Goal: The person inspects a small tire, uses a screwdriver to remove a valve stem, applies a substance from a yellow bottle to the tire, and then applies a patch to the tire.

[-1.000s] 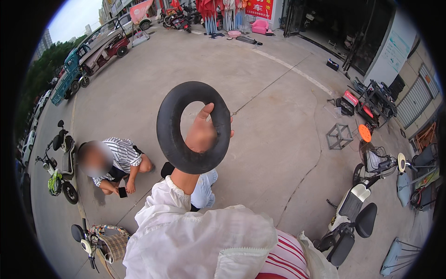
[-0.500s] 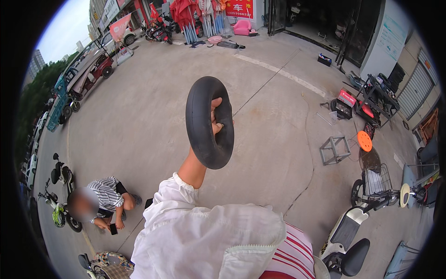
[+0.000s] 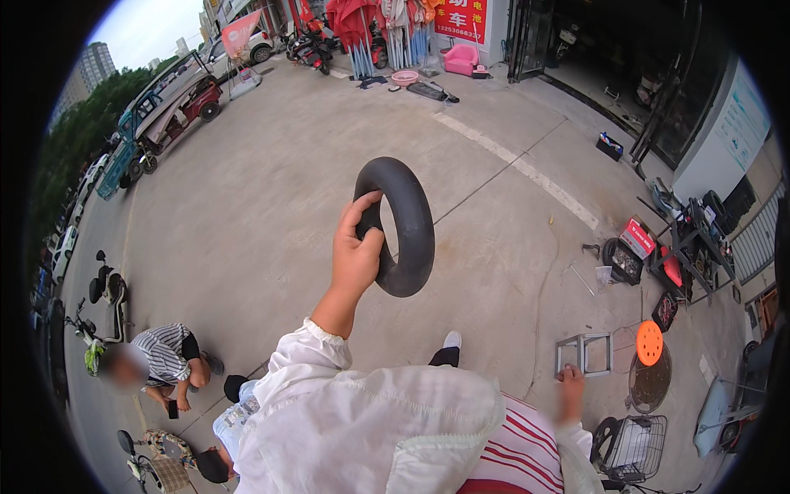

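Note:
A black rubber inner tube (image 3: 418, 222), plump and ring-shaped, is held up in front of me. My left hand (image 3: 359, 253) is closed around its left side, with fingers and thumb gripping the rubber. Through the ring's hole the concrete shows. Low on the right, my right hand (image 3: 570, 392) hangs away from the tube. It overlaps the edge of a grey metal frame (image 3: 594, 352) in the picture, though I cannot tell whether they touch. Blur hides how its fingers are held.
An orange round seat (image 3: 649, 342) and a wire basket (image 3: 638, 449) are at right. Beyond them lie a red box (image 3: 637, 237) and tools near a dark doorway. A crouching person (image 3: 173, 362) holds a phone at left; another person (image 3: 216, 465) is lower left. A three-wheeler (image 3: 177, 115) stands far left.
The tube has turned and shifted slightly right, so my left hand now shows on its near left side. My right hand has come into view at lower right. The view has shifted.

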{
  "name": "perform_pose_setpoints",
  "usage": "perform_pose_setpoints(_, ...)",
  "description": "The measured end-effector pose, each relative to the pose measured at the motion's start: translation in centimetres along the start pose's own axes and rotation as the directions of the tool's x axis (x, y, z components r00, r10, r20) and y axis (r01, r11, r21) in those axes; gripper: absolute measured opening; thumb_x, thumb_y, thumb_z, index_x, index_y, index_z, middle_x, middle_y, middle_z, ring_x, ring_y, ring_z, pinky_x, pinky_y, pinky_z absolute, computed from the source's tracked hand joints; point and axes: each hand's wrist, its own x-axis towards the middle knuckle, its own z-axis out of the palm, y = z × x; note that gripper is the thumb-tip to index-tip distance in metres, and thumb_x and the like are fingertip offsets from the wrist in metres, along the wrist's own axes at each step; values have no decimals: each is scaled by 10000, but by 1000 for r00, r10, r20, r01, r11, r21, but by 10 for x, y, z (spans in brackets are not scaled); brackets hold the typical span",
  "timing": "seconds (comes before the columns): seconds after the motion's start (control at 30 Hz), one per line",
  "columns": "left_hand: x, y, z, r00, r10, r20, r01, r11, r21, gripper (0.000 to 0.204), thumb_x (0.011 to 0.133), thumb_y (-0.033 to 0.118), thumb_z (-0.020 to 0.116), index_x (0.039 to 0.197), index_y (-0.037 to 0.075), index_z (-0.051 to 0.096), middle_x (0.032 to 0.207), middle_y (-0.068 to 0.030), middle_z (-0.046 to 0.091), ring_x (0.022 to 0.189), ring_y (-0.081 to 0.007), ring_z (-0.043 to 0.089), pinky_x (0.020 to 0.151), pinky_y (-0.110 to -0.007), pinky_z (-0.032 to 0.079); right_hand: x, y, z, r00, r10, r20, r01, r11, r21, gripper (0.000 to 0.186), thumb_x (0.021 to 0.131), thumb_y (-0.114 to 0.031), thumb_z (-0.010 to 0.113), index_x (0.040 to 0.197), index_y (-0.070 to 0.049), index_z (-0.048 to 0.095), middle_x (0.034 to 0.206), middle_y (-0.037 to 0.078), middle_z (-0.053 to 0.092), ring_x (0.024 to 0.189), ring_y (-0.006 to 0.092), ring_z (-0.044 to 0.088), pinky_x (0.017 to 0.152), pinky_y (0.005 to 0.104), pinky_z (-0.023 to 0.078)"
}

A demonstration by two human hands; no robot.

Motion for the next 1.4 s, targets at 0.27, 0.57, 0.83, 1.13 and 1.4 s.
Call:
perform_pose_setpoints(0.27, 221, -104, 181, 986, 155, 68, -155, 988, -2, 559, 818, -85, 489, 1340, 66, 622, 1328, -108, 576, 1164, -179, 586, 906, -292, 499, 189, -99, 27, 975, 224, 1, -223, 970, -94, 299, 1017, -275, 582, 1153, -26, 678, 834, 75, 653, 723, 178, 620, 641, 318, 500)
perform_pose_setpoints(0.57, 436, -223, 398, 917, 78, 392, 284, 562, -777, 758, 799, -124, 394, 1512, 120, 474, 1480, -208, 482, 1354, -350, 520, 1085, -478, 515, 426, -85, 10, 832, 543, -116, -555, 813, -175, 276, 994, -264, 600, 1105, -26, 685, 796, 80, 654, 686, 181, 630, 582, 322, 499)
perform_pose_setpoints(0.83, 618, -302, 557, 938, 35, 346, 258, 597, -760, 727, 815, -83, 439, 1510, 125, 485, 1499, -241, 490, 1395, -391, 499, 1072, -527, 531, 746, -173, 50, 860, 506, -57, -500, 818, -283, 257, 973, -255, 615, 1062, -26, 691, 762, 84, 654, 653, 183, 639, 529, 325, 499)
perform_pose_setpoints(1.13, 816, -460, 668, 988, -124, 95, 154, 686, -711, 688, 829, -40, 442, 1498, 113, 488, 1441, -237, 544, 1335, -382, 559, 1022, -523, 573, 1170, -513, 219, 955, -213, 205, 229, 972, -59, 339, 988, -227, 609, 1218, 16, 662, 978, 130, 720, 833, 192, 709, 753, 319, 563)
perform_pose_setpoints(1.4, 1096, -559, 881, 965, -108, 237, 249, 654, -714, 453, 1006, 177, 564, 1453, 120, 523, 1418, -192, 559, 1272, -369, 582, 983, -507, 580, 1296, -522, 201, 901, 403, 163, -283, 828, -484, 381, 994, -327, 573, 1157, -10, 709, 999, 149, 757, 867, 269, 729, 849, 420, 575)
